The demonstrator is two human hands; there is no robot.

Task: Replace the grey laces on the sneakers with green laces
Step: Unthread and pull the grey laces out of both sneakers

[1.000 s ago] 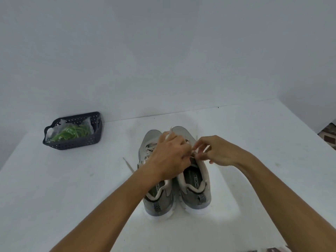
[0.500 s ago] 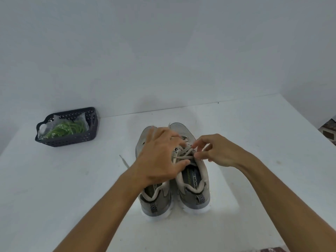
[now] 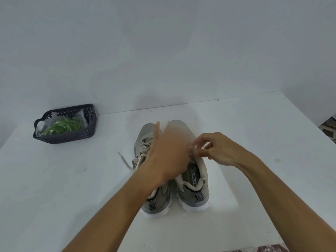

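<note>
A dark perforated basket (image 3: 65, 124) stands at the far left of the white table (image 3: 254, 142), against the wall; inside it lies a clear bag (image 3: 54, 122) of coiled green laces (image 3: 67, 124). Two grey sneakers (image 3: 196, 182) stand side by side at centre, heels toward the viewer, well apart from the basket. A loose end of grey lace (image 3: 125, 160) trails on the table left of the left shoe. The left hand (image 3: 169, 153), blurred, lies over the lacing of both shoes with fingers extended; whether it grips anything cannot be told. The right hand (image 3: 216, 148) pinches a lace at the right shoe's eyelets, fingertips together. Compared with half a second ago, the left hand reaches further toward the toes, and the right hand remains at the same eyelets.
</note>
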